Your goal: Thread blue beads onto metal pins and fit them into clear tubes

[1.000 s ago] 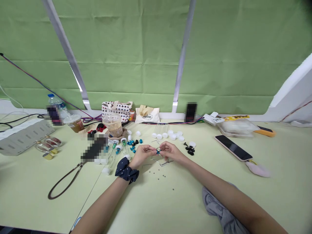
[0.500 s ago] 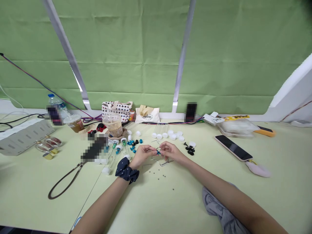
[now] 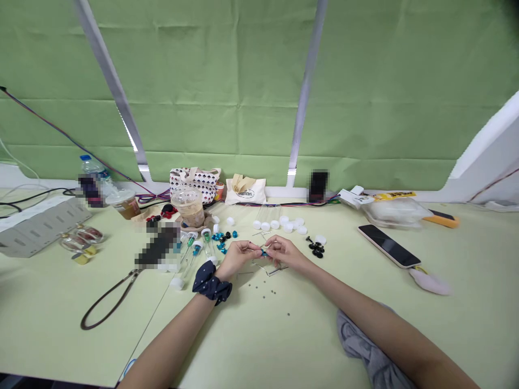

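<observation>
The small blue part (image 3: 264, 253), taken as the reference point, sits over the counter (image 3: 308, 346) between the person's two hands. The left hand (image 3: 242, 255) is nearly closed, thumb and fingertips pinching the part's left end; the right hand (image 3: 284, 252) is curled, its fingertips gripping the part's right end. Thin metal rods (image 3: 277, 271), some bent, lie just below and around the part. Tiny grey pieces (image 3: 272, 292) are scattered on its near side. Beyond it stand white round caps (image 3: 287, 227). Black fittings (image 3: 316, 251) lie to its right; blue and black fittings (image 3: 221, 237) and capped clear tubes (image 3: 190, 256) lie to its left.
</observation>
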Demonstrator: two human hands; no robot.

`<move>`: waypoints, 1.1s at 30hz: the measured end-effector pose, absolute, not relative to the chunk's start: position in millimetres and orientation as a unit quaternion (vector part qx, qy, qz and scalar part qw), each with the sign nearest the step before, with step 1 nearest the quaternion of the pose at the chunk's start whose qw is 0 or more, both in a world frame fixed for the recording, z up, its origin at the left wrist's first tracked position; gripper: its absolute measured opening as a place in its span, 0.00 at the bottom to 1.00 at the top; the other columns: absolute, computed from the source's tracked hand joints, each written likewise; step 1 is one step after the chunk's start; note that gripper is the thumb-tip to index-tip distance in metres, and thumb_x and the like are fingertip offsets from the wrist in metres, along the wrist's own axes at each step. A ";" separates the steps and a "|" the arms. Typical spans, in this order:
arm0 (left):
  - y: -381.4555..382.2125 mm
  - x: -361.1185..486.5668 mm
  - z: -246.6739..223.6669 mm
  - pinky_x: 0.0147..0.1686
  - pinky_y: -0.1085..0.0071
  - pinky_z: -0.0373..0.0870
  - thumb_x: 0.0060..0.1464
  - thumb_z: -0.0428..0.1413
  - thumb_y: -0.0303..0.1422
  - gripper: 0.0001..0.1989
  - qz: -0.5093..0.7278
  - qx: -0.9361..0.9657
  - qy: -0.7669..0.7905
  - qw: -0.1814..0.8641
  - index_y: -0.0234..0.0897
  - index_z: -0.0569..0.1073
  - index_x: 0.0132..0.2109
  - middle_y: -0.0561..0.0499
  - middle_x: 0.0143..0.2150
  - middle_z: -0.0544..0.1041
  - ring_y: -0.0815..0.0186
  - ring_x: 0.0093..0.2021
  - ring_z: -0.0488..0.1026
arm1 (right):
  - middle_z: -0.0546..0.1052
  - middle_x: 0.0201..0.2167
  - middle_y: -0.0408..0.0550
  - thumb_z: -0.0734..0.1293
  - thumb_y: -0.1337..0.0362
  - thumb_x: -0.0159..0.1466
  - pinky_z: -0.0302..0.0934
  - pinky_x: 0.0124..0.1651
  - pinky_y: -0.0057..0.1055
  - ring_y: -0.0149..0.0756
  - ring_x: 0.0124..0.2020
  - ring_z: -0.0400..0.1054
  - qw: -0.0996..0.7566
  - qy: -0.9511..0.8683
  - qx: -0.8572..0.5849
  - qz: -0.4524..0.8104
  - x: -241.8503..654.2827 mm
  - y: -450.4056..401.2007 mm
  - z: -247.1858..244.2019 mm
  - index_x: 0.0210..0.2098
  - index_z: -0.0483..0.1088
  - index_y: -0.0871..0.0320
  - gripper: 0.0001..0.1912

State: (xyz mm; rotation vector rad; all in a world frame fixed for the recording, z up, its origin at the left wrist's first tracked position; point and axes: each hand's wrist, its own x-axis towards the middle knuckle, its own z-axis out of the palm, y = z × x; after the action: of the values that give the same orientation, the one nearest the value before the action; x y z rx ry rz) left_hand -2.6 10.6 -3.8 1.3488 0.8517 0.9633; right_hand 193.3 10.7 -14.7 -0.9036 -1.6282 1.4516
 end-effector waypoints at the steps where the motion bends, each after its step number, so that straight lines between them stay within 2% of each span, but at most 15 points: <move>1: 10.8 -2.4 -4.7 0.40 0.66 0.71 0.38 0.65 0.37 0.16 0.416 0.581 0.364 0.597 0.28 0.75 0.33 0.44 0.31 0.79 0.61 0.34 0.77 | 0.70 0.26 0.42 0.67 0.51 0.55 0.65 0.24 0.26 0.29 0.26 0.66 0.377 -0.638 -0.353 0.571 193.6 10.6 -14.5 0.39 0.62 0.56 0.19; 12: 12.7 -1.8 -9.7 0.38 0.66 0.71 0.40 0.64 0.39 0.17 0.413 0.613 0.364 0.567 0.29 0.74 0.32 0.45 0.31 0.79 0.61 0.33 0.77 | 0.70 0.23 0.40 0.66 0.51 0.56 0.63 0.24 0.25 0.27 0.23 0.65 0.365 -0.627 -0.352 0.592 194.9 8.6 -10.0 0.39 0.63 0.56 0.18; 18: 11.6 -3.1 -11.7 0.34 0.71 0.69 0.46 0.60 0.41 0.16 0.399 0.663 0.374 0.511 0.29 0.73 0.34 0.46 0.30 0.78 0.65 0.31 0.74 | 0.70 0.22 0.40 0.67 0.50 0.55 0.63 0.25 0.26 0.28 0.23 0.66 0.368 -0.608 -0.350 0.610 196.1 8.3 -8.0 0.40 0.63 0.56 0.20; 22: 5.4 -0.3 -7.8 0.25 0.75 0.62 0.53 0.53 0.43 0.17 0.363 0.743 0.402 0.393 0.31 0.73 0.34 0.50 0.25 0.74 0.71 0.23 0.67 | 0.69 0.22 0.40 0.65 0.49 0.56 0.57 0.20 0.23 0.26 0.19 0.63 0.353 -0.598 -0.359 0.623 195.2 8.7 -9.6 0.40 0.63 0.56 0.20; 24: 0.3 2.5 -3.8 0.25 0.75 0.59 0.56 0.49 0.41 0.16 0.329 0.796 0.407 0.304 0.33 0.74 0.33 0.52 0.24 0.73 0.71 0.23 0.66 | 0.69 0.23 0.40 0.63 0.47 0.57 0.50 0.16 0.21 0.22 0.15 0.57 0.334 -0.610 -0.364 0.619 193.7 7.3 -8.8 0.40 0.63 0.57 0.20; 26: -4.8 5.5 0.0 0.28 0.75 0.59 0.58 0.47 0.38 0.15 0.294 0.837 0.402 0.225 0.34 0.74 0.32 0.51 0.26 0.74 0.69 0.26 0.68 | 0.69 0.24 0.41 0.62 0.46 0.58 0.47 0.16 0.21 0.22 0.15 0.54 0.318 -0.639 -0.375 0.592 191.7 4.4 -6.0 0.38 0.64 0.57 0.20; 30: -12.0 9.8 3.3 0.28 0.75 0.56 0.55 0.47 0.27 0.10 0.233 0.871 0.413 0.125 0.35 0.72 0.31 0.50 0.29 0.75 0.68 0.28 0.70 | 0.71 0.29 0.45 0.66 0.49 0.55 0.57 0.27 0.26 0.30 0.28 0.64 0.337 -0.708 -0.374 0.495 188.1 -3.2 1.4 0.33 0.63 0.58 0.19; 33: -14.1 11.3 2.0 0.27 0.75 0.55 0.51 0.48 0.23 0.09 0.206 0.876 0.424 0.104 0.36 0.71 0.31 0.50 0.29 0.75 0.67 0.29 0.70 | 0.69 0.30 0.44 0.68 0.51 0.53 0.58 0.34 0.29 0.32 0.32 0.64 0.352 -0.740 -0.376 0.433 186.6 -6.1 2.5 0.31 0.62 0.58 0.18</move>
State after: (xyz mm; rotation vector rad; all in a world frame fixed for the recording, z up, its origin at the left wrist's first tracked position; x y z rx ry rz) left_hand 11.3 -14.1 2.0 2.5826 1.2500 0.6082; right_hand 186.6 -6.1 2.5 -0.9730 -1.9160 1.1200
